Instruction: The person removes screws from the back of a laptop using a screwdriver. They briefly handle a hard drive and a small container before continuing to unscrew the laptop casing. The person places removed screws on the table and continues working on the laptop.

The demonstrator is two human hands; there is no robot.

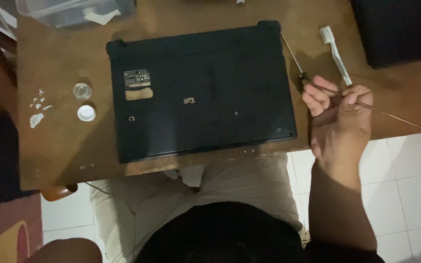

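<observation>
— What carries everything?

— A worn brown wooden table [64,160] with a chipped front edge.

— And on it?

— A black laptop turned bottom-up [200,92] lies at its centre. At nine o'clock of it sit a small clear glass jar [82,90] and a round white cap [86,113], just beside each other. At two o'clock lies a white toothbrush [335,53]. At eleven o'clock stands a clear plastic box [74,10].

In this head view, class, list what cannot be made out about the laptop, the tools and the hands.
- Left hand: outside the head view.
- Laptop: lies underside up, so screen and keyboard are hidden.
- Screwdriver handle: cut off by the right edge.
- Right hand: its fingers hide part of the shaft.
- Plastic box: cropped by the top edge.
</observation>
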